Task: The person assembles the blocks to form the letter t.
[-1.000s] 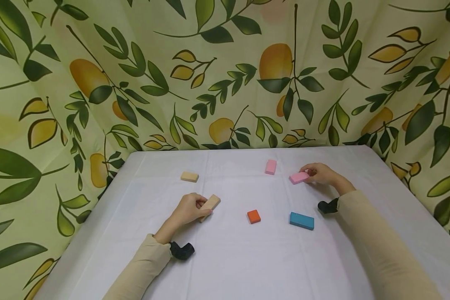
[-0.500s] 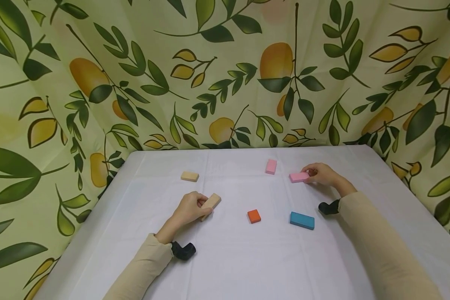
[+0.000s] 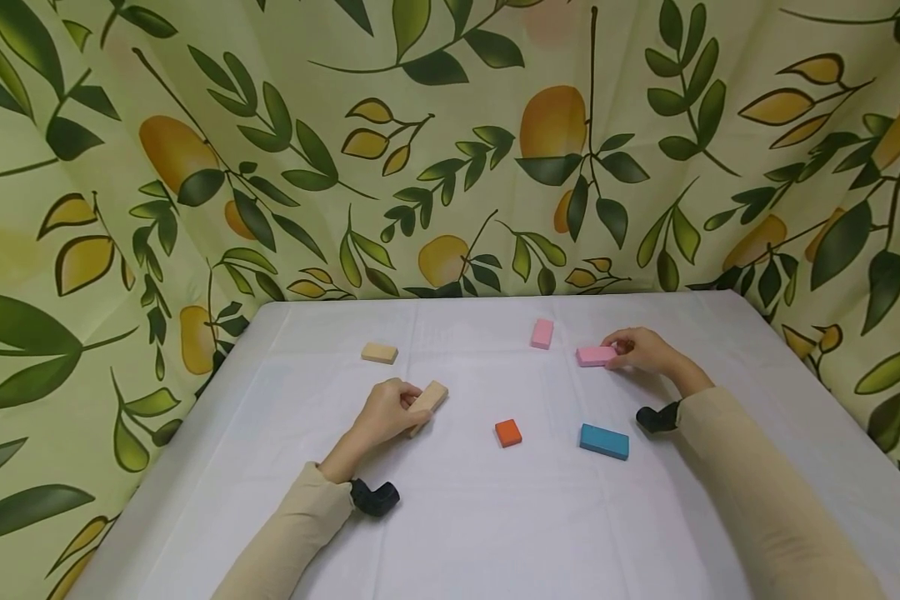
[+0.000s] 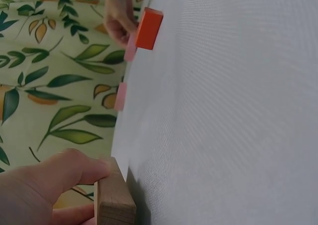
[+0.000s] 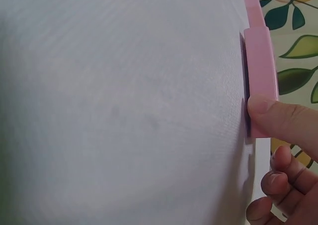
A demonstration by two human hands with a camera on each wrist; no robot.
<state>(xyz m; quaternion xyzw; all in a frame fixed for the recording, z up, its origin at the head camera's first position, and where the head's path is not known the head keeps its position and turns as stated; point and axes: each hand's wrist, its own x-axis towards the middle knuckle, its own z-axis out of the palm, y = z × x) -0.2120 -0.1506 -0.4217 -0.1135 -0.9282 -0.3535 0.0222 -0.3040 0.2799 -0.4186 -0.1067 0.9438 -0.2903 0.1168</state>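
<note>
My left hand [image 3: 385, 413] pinches a plain wooden block [image 3: 432, 399] by its sides, thumb nearer me; in the left wrist view the wooden block [image 4: 115, 197] shows its end grain and casts a shadow on the cloth. At the back right, my right hand [image 3: 645, 351] grips one end of a pink block [image 3: 592, 357]. The right wrist view has the thumb pressed on that pink block [image 5: 261, 68], with the other fingers curled below. A second pink block [image 3: 542, 334] lies to its left, apart from it in the head view.
Another wooden block [image 3: 379, 353] lies at the back left. A small orange block [image 3: 507, 432] sits mid-table, with a blue block [image 3: 604, 442] to its right. A leaf-patterned curtain [image 3: 450, 167] hangs behind the white-covered table [image 3: 480, 533].
My left hand has shifted slightly right and away from me with the wooden block. The held pink block has turned a little, from slanted to nearly level across the view.
</note>
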